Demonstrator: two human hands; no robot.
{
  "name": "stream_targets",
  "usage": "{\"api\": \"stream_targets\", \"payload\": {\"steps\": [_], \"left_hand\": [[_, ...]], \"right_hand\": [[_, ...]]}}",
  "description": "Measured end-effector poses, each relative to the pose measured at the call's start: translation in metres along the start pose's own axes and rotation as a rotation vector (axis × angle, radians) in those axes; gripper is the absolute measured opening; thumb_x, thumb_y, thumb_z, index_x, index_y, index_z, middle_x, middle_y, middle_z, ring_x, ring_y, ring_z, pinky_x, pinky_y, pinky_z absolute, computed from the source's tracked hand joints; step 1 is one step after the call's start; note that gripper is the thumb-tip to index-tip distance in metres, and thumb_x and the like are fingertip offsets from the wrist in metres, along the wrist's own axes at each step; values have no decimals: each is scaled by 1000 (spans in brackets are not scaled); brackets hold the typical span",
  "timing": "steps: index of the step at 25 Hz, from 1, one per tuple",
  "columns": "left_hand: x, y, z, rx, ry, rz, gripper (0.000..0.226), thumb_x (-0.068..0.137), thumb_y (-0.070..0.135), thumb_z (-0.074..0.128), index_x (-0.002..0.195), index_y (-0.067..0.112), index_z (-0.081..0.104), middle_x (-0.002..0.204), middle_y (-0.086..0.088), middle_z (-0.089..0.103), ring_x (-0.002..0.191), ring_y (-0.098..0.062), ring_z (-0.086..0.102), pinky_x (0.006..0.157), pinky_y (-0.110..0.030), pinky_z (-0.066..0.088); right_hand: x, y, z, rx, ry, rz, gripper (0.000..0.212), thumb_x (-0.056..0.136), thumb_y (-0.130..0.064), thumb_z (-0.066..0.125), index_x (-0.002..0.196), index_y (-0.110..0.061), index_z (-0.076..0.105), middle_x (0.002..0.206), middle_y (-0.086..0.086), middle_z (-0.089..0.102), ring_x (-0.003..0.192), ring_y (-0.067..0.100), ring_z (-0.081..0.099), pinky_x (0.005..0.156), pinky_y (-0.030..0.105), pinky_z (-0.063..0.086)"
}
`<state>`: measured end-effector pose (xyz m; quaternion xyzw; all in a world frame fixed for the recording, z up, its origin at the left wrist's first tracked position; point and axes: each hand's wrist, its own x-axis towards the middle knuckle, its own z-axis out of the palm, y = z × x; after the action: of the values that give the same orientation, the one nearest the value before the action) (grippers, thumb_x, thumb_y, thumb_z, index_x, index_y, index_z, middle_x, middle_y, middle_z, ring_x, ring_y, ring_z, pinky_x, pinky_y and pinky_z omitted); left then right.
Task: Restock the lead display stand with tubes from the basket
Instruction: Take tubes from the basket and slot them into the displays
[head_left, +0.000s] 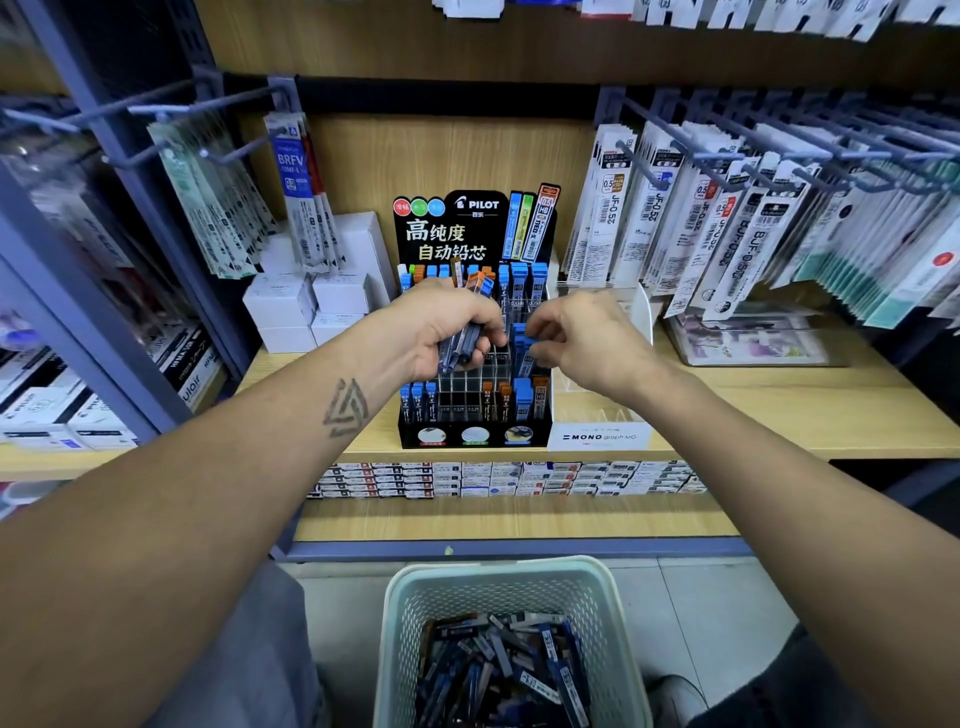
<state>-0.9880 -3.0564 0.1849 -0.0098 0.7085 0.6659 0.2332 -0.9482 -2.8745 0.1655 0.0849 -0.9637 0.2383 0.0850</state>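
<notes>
I saw the shelf (779, 410) run across the middle of the frame, with hanging refill packs (727, 228) at upper right and more (223, 208) at upper left, and white boxes (311, 301) left of centre. The basket (400, 613) sat at bottom centre, its floor heaped with loose tubes (498, 670). On the shelf at centre stood the black stand (467, 228), tiered, some front and back slots filled with blue- and orange-capped tubes and several clear middle slots bare. My left hand (441, 332) was just in front of the stand's middle tier, fingers curled round a bundle (467, 343) of tubes, their caps poking out above my knuckles. My right hand (587, 338) pinched one blue-capped tube (532, 338) between thumb and fingertips, over the stand's right-hand slots
</notes>
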Motion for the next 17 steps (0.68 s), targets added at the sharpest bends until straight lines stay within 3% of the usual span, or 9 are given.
{"api": "stream_targets", "payload": {"steps": [2,6,12,17], "left_hand": [[0,0,0,1,-3,0,22,85,-7,62,106,-1,58,77,-22,68,47,-16,54,42,-24,47],[1,0,1,0,-3,-3,28,85,-7,62,111,-1,56,76,-22,67,47,-16,55,42,-24,47],[2,-2,-1,10,-19,-4,26,86,-6,62,110,0,56,74,-20,68,48,-16,55,43,-24,48],[2,-3,-1,26,-67,-33,21,86,-6,61,105,2,57,72,-18,65,49,-16,54,43,-23,48]], "right_hand": [[0,1,4,-48,-17,-4,11,86,-15,75,93,-21,69,86,4,70,81,24,67,78,39,58],[-3,-1,11,-47,-26,16,9,90,-11,69,96,-17,72,89,7,72,84,24,69,80,38,58],[-8,-4,16,-122,-60,20,21,93,-6,62,106,-14,76,99,7,73,92,22,65,76,18,41],[-7,-10,10,-67,-27,38,27,87,1,59,95,-14,79,90,5,75,88,23,69,79,25,53]]}}
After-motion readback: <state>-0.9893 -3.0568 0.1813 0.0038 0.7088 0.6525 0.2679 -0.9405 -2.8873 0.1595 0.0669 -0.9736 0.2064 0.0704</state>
